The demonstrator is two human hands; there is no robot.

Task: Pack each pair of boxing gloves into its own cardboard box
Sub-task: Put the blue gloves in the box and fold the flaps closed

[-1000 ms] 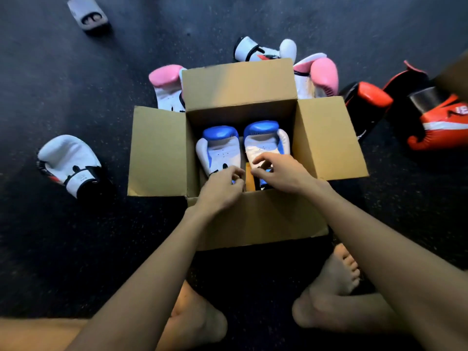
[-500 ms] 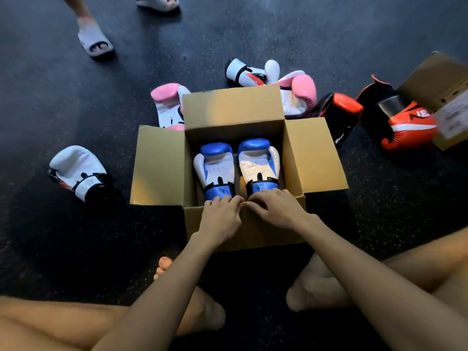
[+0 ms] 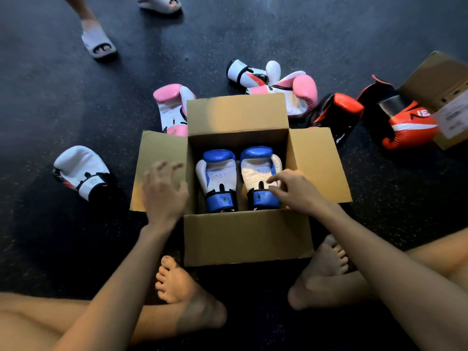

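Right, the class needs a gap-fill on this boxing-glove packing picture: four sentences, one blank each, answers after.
1. The boxed gloves in the open cardboard box are white and ____.
2. The left hand, over the box's left flap, holds ____.
3. The loose glove at the box's far-left corner is white and ____.
4. The red-and-black gloves on the floor number ____.
Answers: blue; nothing; pink; two.

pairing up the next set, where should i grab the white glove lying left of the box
Take the white glove by its black-strapped cuff. That is the narrow end, and it points toward the box, while the padded fist end is bulky and rounded. Come in from the box side with the left hand, which is open nearby.
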